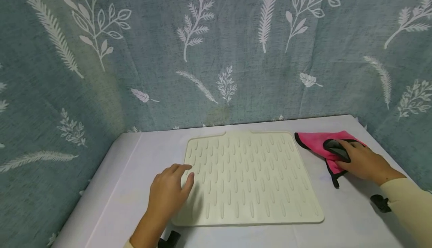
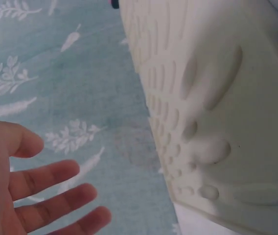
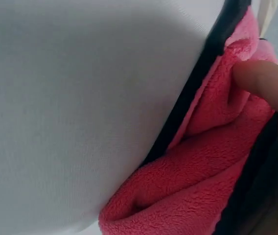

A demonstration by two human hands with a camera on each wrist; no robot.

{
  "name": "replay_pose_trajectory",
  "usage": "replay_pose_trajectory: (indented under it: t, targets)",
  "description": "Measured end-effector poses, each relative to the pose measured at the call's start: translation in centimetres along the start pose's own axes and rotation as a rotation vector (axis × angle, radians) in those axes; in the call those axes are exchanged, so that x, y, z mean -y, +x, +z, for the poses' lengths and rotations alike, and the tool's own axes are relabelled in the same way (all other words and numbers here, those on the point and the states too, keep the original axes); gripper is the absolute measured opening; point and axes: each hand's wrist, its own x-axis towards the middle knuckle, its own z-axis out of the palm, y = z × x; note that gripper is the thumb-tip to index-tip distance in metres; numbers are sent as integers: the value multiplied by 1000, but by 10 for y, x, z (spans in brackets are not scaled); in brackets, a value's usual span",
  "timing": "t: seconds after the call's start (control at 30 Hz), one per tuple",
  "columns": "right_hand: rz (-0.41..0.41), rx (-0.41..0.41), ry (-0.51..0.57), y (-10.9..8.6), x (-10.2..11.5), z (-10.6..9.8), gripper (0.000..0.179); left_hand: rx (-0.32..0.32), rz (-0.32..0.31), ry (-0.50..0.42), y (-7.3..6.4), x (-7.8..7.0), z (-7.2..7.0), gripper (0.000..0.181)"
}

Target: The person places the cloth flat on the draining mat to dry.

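Observation:
A cream drying mat (image 1: 249, 176) with rows of oval ridges lies flat on the white-covered table. My left hand (image 1: 170, 191) is over the mat's left edge, fingers spread and slightly bent, thumb apart, holding nothing. In the left wrist view, the fingers of that left hand (image 2: 51, 191) show against the patterned cloth beside the mat (image 2: 256, 122). To the right of the mat, my right hand (image 1: 366, 161) grips a pink cleaning cloth (image 1: 317, 141) with black edging and a grey side folded up. The right wrist view shows the thumb (image 3: 266, 81) pressed into the fluffy cloth (image 3: 193, 171).
Blue-green fabric (image 1: 216, 53) with white leaf prints hangs behind the table and along both sides. The white tabletop (image 1: 114, 188) extends left of the mat. Black wrist devices (image 1: 381, 203) sit by both wrists.

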Motion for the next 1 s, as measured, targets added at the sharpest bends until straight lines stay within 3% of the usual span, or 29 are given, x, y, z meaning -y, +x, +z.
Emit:
replay_pose_trajectory:
  t: [0.23, 0.5, 0.73, 1.0]
  targets:
    - [-15, -5, -7, 5, -4, -1, 79, -15, 17, -15, 0, -2, 2, 16]
    - [-13, -114, 9, 5, 2, -1, 63, -7, -8, -34, -2, 0, 3, 15]
    - [10, -166, 69, -1, 11, -2, 63, 9, -16, -44, -4, 2, 5, 14]
    - [18, -329, 134, -10, 19, -5, 63, 35, -38, -68, -4, -1, 5, 14]
